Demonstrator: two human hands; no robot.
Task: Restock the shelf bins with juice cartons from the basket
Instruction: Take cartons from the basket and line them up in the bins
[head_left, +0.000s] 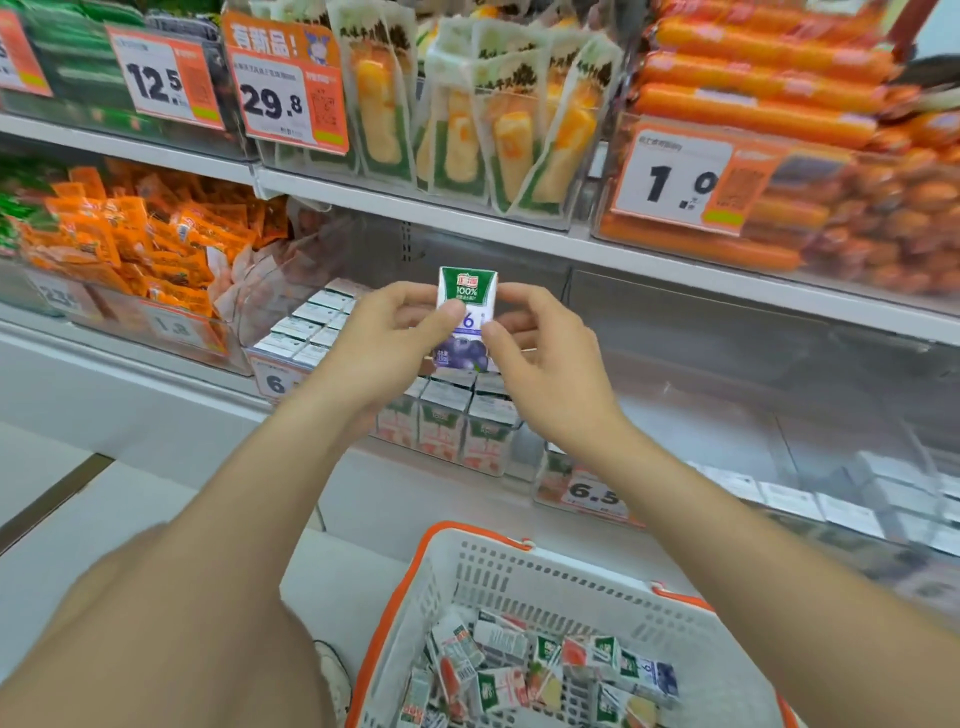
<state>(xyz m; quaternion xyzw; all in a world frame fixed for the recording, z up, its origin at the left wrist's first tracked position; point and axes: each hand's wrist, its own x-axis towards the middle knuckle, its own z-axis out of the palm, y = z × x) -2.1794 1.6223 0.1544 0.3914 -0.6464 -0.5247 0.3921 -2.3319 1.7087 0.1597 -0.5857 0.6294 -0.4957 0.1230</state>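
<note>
Left grip (384, 340) and right grip (543, 364) both pinch one blueberry juice carton (466, 306) upright, label toward me, guessing that's to match flavour to a bin. Shelf bin (511, 448) sits just beneath them; basket (519, 577) lower, nearer me.

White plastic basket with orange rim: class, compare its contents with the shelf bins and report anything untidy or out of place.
The small juice cartons in the white plastic basket lie jumbled, tilted and overlapping, whereas the shelved juice cartons stand upright in rows. Nothing looks spilled.
</note>
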